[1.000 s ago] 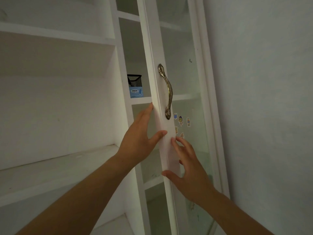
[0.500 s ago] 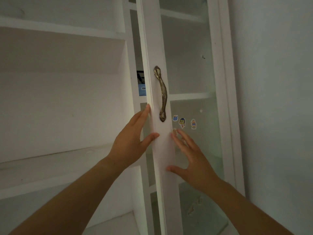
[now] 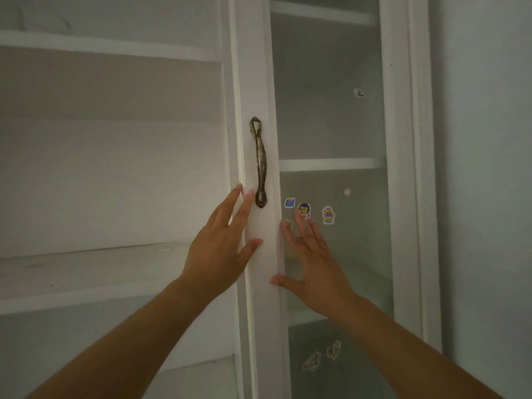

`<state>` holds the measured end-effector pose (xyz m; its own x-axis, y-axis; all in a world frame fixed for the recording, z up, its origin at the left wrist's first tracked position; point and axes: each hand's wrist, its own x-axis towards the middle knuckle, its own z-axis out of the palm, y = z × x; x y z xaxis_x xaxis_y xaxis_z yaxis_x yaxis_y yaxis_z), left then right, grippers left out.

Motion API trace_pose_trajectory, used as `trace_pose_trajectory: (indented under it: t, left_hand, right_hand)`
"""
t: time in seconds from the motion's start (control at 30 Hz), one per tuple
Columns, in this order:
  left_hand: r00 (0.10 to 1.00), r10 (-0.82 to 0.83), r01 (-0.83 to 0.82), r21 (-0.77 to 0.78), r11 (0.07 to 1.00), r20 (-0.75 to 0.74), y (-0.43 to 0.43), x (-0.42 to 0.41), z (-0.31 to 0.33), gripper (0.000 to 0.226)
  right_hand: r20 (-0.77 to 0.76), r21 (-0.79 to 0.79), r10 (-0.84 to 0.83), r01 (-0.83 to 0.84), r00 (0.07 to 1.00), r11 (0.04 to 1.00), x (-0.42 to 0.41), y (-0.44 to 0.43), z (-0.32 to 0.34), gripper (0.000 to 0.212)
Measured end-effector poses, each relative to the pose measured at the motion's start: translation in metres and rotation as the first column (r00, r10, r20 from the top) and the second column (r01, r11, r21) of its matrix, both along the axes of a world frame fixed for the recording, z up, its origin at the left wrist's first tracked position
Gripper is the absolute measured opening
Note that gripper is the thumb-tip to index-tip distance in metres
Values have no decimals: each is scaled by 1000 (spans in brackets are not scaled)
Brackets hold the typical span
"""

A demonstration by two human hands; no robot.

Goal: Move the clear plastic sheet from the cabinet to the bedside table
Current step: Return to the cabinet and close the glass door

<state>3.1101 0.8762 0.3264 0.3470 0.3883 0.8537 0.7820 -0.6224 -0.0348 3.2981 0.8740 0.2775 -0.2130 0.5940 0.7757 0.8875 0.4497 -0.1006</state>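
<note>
L hand (image 3: 220, 251) & R hand (image 3: 315, 269), fingers straight, press flat on cabinet door (image 3: 256, 67), centre frame, gripping nothing. Clear plastic sheet not visible. Prob. light, floppy, slick, so pinch an edge.

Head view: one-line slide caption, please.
The left hand and right hand rest flat on the cabinet door by its handle; stickers dot the glass.

White cabinet (image 3: 86, 272), glass door (image 3: 331, 125) seemingly ajar

No legible text, brand or number anywhere in view, three small cartoon stickers (image 3: 304, 210) on the glass pane (image 3: 331, 116) of the cabinet (image 3: 86, 272), pictures only, any lettering on them too small to read
</note>
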Motion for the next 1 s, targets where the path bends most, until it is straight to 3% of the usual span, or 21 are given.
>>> trace_pose_trajectory:
  t: [0.3, 0.5, 0.73, 1.0]
  left_hand:
    - [955, 252, -229, 155, 961, -157, 0, 13, -16, 86]
    - [883, 379, -313, 254, 915, -278, -4, 32, -27, 92]
    - [830, 482, -402, 296, 866, -283, 2, 40, -32, 106]
    - [838, 488, -421, 280, 863, -243, -5, 49, -38, 106]
  right_hand:
    - [202, 18, -12, 9, 979, 1000, 33, 9, 4, 101]
    - [159, 32, -62, 58, 985, 998, 56, 12, 6, 110]
    - [189, 15, -71, 70, 979, 997, 61, 20, 1, 119]
    - [185, 66, -59, 47, 981, 997, 63, 18, -9, 113]
